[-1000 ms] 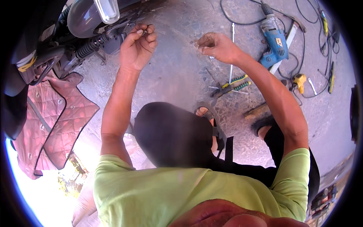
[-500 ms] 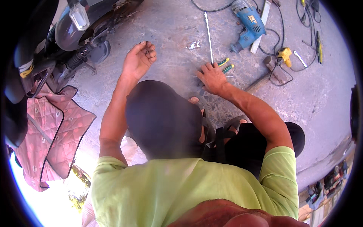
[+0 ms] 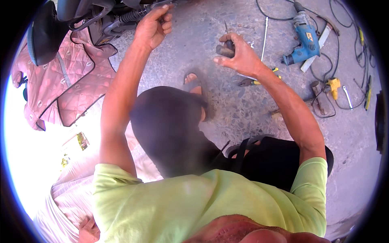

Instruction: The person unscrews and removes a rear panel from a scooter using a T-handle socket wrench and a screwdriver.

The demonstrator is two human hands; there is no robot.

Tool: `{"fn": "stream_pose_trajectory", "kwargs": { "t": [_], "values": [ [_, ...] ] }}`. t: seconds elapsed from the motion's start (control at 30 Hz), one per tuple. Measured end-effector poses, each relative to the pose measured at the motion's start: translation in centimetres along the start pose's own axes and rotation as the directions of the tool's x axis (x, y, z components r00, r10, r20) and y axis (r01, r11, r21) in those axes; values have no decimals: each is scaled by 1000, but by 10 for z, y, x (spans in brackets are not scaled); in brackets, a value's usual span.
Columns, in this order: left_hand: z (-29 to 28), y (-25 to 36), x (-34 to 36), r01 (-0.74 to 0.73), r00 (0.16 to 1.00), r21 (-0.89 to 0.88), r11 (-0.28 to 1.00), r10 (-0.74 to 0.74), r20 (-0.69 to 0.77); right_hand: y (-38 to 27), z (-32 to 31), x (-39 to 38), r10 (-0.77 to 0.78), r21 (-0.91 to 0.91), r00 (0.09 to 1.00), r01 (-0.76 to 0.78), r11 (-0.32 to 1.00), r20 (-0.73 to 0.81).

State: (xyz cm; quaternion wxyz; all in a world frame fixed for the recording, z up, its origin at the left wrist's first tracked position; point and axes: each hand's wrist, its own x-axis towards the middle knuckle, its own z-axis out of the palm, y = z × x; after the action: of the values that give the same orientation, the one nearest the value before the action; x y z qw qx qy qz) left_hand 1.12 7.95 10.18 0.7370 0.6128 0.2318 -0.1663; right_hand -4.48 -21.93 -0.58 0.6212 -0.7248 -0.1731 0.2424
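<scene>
My left hand (image 3: 153, 29) reaches up to the dark underside of a scooter (image 3: 87, 12), beside its coiled shock absorber (image 3: 130, 17). Its fingers are curled; whatever lies between them I cannot make out. My right hand (image 3: 243, 56) is raised over the speckled floor, closed on a screwdriver-like tool (image 3: 228, 43) with a dark handle and a thin shaft pointing up. Beneath and beside that hand lie pliers (image 3: 248, 82) with yellow grips and a long silver rod (image 3: 264, 40). My bent knee in black trousers and a sandalled foot are below.
A blue drill (image 3: 306, 40), cables, a hammer (image 3: 318, 91), a yellow tool (image 3: 334, 86) and a spanner (image 3: 347, 95) lie to the right. A pink quilted cover (image 3: 69, 77) hangs at left. Part of another person, bare skin and pale fabric (image 3: 88, 229), shows at lower left.
My right hand has gone down to the tools and risen again with the screwdriver-like tool in it. My left hand has moved up toward the scooter. The view has shifted.
</scene>
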Motion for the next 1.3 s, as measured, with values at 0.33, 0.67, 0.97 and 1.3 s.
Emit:
{"fn": "stream_pose_trajectory", "kwargs": {
  "t": [0.33, 0.67, 0.97, 1.3],
  "values": [
    [-14, 3, 110, -120, 960, -231, 966, 172, 220, -30, -12, 38, -132, 282, 977, 176, 943, -168],
    [2, 9, 125, -175, 940, 41, 984, 154, 303, -35, 17, 116, -310, 44, 858, 358, 933, -409],
    [5, 6, 126, -239, 948, 92, 967, 212, 236, -37, 22, 133, -326, 4, 846, 361, 932, -421],
    [14, 1, 121, -263, 955, 127, 957, 239, 176, -36, 12, 134, -440, -563, 830, 194, 804, -343]
  ]
}}
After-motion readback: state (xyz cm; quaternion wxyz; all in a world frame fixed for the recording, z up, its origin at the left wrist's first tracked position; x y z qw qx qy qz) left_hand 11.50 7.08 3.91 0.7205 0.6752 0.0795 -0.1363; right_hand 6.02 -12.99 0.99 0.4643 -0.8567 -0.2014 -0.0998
